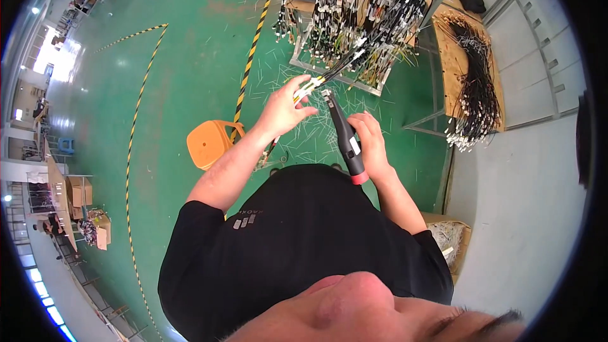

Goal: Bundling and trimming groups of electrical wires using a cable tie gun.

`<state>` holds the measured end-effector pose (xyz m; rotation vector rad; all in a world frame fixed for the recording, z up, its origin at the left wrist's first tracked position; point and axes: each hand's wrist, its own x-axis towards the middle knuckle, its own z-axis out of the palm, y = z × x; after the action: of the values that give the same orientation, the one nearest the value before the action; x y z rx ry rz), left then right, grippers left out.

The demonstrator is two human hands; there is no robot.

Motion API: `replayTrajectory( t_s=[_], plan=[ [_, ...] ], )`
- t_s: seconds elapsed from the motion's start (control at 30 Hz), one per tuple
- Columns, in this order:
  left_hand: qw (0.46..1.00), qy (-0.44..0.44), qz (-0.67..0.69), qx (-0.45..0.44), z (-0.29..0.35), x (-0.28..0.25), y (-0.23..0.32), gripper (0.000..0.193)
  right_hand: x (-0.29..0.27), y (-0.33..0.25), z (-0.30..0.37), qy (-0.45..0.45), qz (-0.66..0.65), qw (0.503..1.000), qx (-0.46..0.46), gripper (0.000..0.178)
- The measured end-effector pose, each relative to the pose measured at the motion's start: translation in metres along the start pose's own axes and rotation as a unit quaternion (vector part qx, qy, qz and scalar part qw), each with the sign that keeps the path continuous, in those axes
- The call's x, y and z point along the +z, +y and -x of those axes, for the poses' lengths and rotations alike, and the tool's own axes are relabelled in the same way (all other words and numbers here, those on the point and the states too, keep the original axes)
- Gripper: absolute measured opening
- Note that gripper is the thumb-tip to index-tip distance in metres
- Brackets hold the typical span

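My left hand is closed round the end of a wire harness, with white, yellow and dark wires and white connectors between thumb and fingers. Its dark strands run up and right toward a rack hung with many more harnesses. In my right hand is a long black hand tool with a red butt end and a narrow metal head. The tool's head points up, close beside the held harness and apart from it by a small gap. My right palm is partly hidden behind the tool.
Ahead stands a metal rack loaded with wire harnesses. A wooden table at right bears another dark harness bundle. An orange stool is left of me. Wire-like scraps litter the green floor; a carton stands lower right.
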<state>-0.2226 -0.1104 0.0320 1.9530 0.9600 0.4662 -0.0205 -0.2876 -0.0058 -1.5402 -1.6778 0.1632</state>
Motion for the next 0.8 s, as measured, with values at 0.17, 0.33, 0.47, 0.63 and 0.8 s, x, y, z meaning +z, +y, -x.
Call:
replayTrajectory(
  t_s=[0.17,0.33,0.47,0.63,0.8],
  plan=[
    [0.992,-0.041,-0.081,-0.082,-0.028,0.032,-0.053,0.070,-0.019,0.057,0.030,0.036,-0.047,0.992,0.111,0.040],
    [0.989,-0.063,-0.075,-0.113,-0.052,0.074,-0.093,0.078,-0.037,0.098,0.068,0.052,-0.114,0.970,0.207,0.041],
    [0.984,-0.081,-0.077,-0.140,-0.077,0.101,-0.113,0.084,-0.043,0.122,0.096,0.064,-0.169,0.945,0.273,0.039],
    [0.980,-0.099,-0.075,-0.154,-0.099,0.127,-0.137,0.087,-0.052,0.141,0.111,0.044,-0.225,0.917,0.325,0.036],
    [0.983,-0.069,-0.034,-0.166,-0.116,0.147,-0.151,0.084,-0.070,0.150,0.122,0.044,-0.230,0.902,0.363,0.036]
  ],
)
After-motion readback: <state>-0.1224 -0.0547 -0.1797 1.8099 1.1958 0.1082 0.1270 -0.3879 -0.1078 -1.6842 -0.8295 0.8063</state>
